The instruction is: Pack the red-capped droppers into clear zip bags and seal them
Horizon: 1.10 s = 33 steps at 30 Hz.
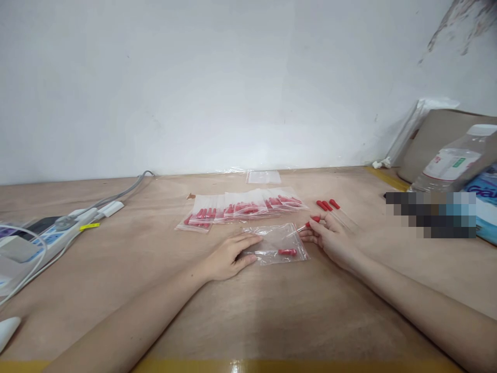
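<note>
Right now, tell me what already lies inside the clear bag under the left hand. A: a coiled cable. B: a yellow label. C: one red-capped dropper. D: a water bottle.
C: one red-capped dropper shows through the clear bag that the left hand presses flat, while the right hand holds another dropper at the bag's opening.

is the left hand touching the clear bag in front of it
Touching. The head view shows the left hand with its fingers lying flat on the left edge of the clear bag, with no gap between them.
</note>
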### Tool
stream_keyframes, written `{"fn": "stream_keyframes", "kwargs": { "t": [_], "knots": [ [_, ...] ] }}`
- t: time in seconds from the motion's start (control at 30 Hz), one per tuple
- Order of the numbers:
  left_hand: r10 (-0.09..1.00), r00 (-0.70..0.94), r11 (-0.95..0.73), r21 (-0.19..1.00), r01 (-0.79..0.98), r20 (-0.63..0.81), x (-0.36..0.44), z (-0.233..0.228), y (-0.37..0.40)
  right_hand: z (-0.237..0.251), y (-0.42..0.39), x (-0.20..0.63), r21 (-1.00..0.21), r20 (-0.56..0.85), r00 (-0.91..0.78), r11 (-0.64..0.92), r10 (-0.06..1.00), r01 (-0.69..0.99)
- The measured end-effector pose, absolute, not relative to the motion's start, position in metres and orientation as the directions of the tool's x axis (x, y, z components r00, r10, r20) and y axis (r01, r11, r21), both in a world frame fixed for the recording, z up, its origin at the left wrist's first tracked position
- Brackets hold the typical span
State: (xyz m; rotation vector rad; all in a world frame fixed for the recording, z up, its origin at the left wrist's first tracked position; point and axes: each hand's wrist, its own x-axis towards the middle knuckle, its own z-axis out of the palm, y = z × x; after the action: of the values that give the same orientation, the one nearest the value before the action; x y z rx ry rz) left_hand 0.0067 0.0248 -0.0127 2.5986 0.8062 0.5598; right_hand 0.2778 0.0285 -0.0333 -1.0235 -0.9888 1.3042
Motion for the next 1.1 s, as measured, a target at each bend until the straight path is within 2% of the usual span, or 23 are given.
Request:
{"fn": "stream_keyframes", "kwargs": {
  "t": [0.07, 0.17, 0.27, 0.33, 0.43, 0.6, 0.7, 0.77, 0.8, 0.87, 0.93, 1.0, 1.1],
  "knots": [
    [0.597, 0.757, -0.772, 0.446, 0.452, 0.265, 0.007, -0.013, 0.025, -0.033, 0.027, 0.278, -0.977, -0.001, -0.014, -0.004, 1.0, -0.215],
    [0.597, 0.758, -0.772, 0.443, 0.456, 0.261, 0.007, -0.014, 0.026, -0.035, 0.029, 0.283, -0.998, 0.014, -0.107, 0.02, 0.994, 0.057],
    [0.6, 0.754, -0.772, 0.44, 0.459, 0.267, 0.007, -0.015, 0.026, -0.038, 0.034, 0.29, -0.925, 0.094, -0.179, 0.152, 0.979, 0.349],
    [0.6, 0.753, -0.773, 0.439, 0.457, 0.271, 0.007, -0.015, 0.026, -0.038, 0.036, 0.292, -0.864, 0.16, -0.205, 0.237, 0.966, 0.443],
    [0.601, 0.754, -0.772, 0.44, 0.46, 0.265, 0.007, -0.014, 0.026, -0.033, 0.034, 0.289, -0.833, 0.185, -0.26, 0.292, 0.948, 0.47],
    [0.61, 0.753, -0.763, 0.439, 0.475, 0.247, 0.006, -0.015, 0.026, -0.028, 0.026, 0.276, -0.895, 0.062, -0.394, 0.226, 0.917, 0.385],
    [0.608, 0.755, -0.764, 0.439, 0.472, 0.246, 0.006, -0.018, 0.027, -0.025, 0.03, 0.28, -0.9, 0.078, -0.368, 0.224, 0.927, 0.374],
    [0.611, 0.75, -0.762, 0.444, 0.472, 0.251, 0.005, -0.019, 0.028, -0.023, 0.038, 0.292, -0.807, 0.164, -0.223, 0.261, 0.961, 0.529],
    [0.613, 0.748, -0.76, 0.448, 0.471, 0.253, 0.005, -0.02, 0.028, -0.021, 0.043, 0.3, -0.718, 0.23, -0.126, 0.255, 0.965, 0.647],
    [0.616, 0.746, -0.756, 0.457, 0.469, 0.254, 0.004, -0.021, 0.029, -0.02, 0.054, 0.318, -0.491, 0.361, 0.032, 0.16, 0.932, 0.856],
    [0.618, 0.746, -0.751, 0.466, 0.467, 0.249, 0.003, -0.022, 0.029, -0.021, 0.064, 0.335, -0.331, 0.396, 0.116, 0.024, 0.911, 0.943],
    [0.623, 0.746, -0.745, 0.472, 0.472, 0.236, 0.003, -0.021, 0.03, -0.024, 0.071, 0.346, -0.26, 0.355, 0.158, -0.065, 0.921, 0.963],
    [0.628, 0.749, -0.738, 0.47, 0.485, 0.211, 0.003, -0.019, 0.03, -0.028, 0.077, 0.35, -0.254, 0.291, 0.172, -0.097, 0.941, 0.962]
  ]
}}
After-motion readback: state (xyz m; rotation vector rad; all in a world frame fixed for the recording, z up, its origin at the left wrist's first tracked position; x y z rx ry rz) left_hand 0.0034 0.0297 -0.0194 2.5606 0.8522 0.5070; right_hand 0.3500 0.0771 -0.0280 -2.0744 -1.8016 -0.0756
